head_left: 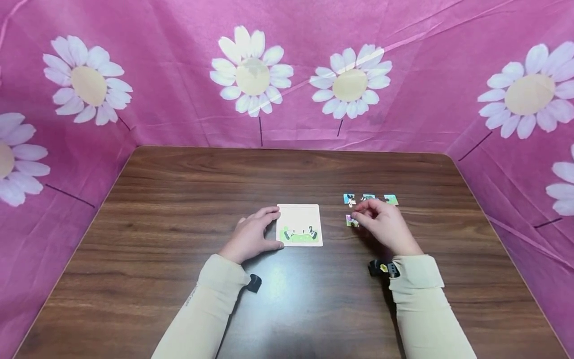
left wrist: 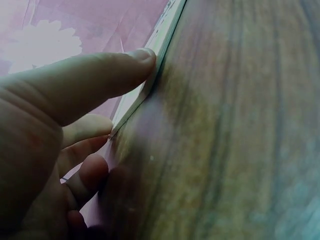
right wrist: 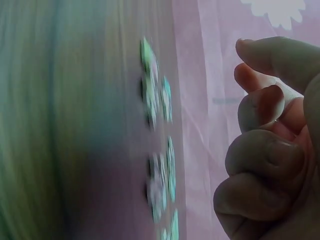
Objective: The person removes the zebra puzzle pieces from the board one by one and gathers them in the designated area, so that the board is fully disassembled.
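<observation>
A square, pale puzzle board [head_left: 299, 217] lies on the table, with a green strip and black-and-white figures [head_left: 308, 234] printed along its near side. My left hand [head_left: 253, 236] holds it at the left side, thumb at the near corner and fingertips by the far corner. In the left wrist view the thumb [left wrist: 107, 75] lies against the board's edge. My right hand [head_left: 383, 223] hovers over small puzzle pieces, thumb and index finger slightly apart, other fingers [right wrist: 262, 155] curled, nothing visible between them. A pinkish-green puzzle piece [head_left: 351, 220] shows beside its fingertips.
Behind the right hand lies a row of puzzle pieces: a blue one [head_left: 349, 199], a middle one [head_left: 368, 197] and a green one [head_left: 391, 199]. The brown wooden table [head_left: 202, 184] is bordered by a pink cloth [head_left: 179, 75] with daisies.
</observation>
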Tool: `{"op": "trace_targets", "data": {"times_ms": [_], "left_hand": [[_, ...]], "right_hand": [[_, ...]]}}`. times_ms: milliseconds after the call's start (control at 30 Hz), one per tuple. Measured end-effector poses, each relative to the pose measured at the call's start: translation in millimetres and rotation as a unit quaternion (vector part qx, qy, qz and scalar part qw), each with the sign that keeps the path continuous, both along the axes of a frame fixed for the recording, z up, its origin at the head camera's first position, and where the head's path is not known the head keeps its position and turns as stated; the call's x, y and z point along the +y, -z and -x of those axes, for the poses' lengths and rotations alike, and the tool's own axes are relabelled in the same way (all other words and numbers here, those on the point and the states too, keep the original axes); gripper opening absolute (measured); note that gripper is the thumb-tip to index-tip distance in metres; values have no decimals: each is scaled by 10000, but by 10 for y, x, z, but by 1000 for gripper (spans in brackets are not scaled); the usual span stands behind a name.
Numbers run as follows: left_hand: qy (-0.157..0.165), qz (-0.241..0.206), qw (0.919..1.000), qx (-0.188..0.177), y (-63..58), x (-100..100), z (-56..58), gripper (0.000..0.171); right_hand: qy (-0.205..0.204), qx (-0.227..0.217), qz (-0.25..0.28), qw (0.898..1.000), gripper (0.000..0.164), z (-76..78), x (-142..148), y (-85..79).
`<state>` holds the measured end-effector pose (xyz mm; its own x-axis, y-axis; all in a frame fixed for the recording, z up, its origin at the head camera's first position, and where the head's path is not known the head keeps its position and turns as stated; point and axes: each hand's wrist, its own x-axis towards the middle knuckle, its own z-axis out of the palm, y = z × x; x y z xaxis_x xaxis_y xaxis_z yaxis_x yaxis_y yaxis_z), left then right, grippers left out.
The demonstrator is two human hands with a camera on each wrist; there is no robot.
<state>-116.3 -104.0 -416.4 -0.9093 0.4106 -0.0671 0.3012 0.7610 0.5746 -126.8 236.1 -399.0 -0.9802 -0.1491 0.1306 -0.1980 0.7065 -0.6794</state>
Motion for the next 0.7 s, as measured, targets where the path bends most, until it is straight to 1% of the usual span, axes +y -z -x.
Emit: {"op": "trace_targets", "data": {"times_ms": [167,300,433,533,700], "left_hand": [[-19,27,10000,1,7,4,3,82],[-22,136,9999,-8,5,24,9,83],[28,203,9997,-119,-12,51,10,82],[61,191,9997,-161,-18,66,9,80],[25,150,9998,-111,-9,75,-3,79]], "right_hand": [[-430,-250,-14,9988,16,14,-289,-5],[-745,-486,54,9960,18,0,-508,-10],[-1039,-540,103,9931,17,-30,-692,-10],[-1252,-630,23,9901,19,-43,-820,-6],[-1610,-920,-180,9825,30,-33,-1029,11]]}}
